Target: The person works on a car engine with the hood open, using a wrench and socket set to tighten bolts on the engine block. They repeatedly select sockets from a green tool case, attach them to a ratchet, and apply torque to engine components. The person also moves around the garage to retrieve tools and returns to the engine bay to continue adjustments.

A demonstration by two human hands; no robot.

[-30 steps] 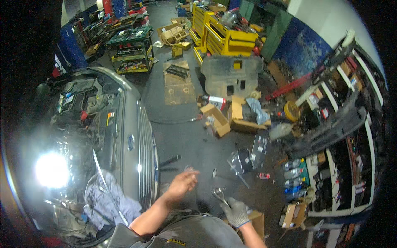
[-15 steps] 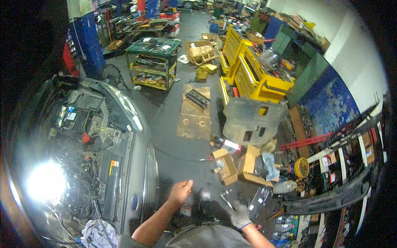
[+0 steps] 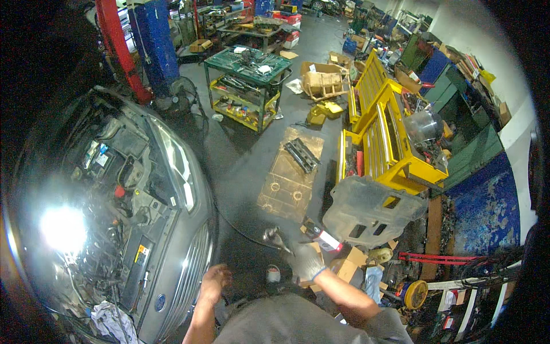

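My left hand (image 3: 216, 281) is bare and hangs low beside the car's grille, its fingers loosely bent and holding nothing I can see. In a pale grey work glove, my right hand (image 3: 306, 262) is closed on a shiny metal hand tool (image 3: 275, 236) with a rounded head; motion blur hides its exact kind. Close to the tool's head, a dark thin hose (image 3: 238, 227) runs across the floor from the car; I cannot tell whether the two touch. The grey car (image 3: 172, 246) stands at left with its engine bay uncovered.
A bright lamp (image 3: 63, 229) shines over the engine, and a rag (image 3: 113, 322) lies at the car's front. Flattened cardboard (image 3: 281, 192) bears a dark part (image 3: 302, 155). A tool cart (image 3: 246, 74), a yellow tool chest (image 3: 381, 137), a plastic shield (image 3: 366, 209) and cartons (image 3: 346, 266) stand around.
The view has swung right. My right hand with the metal tool has moved forward and left, toward the hose end. My left hand has dropped back toward the car, its fingers looser.
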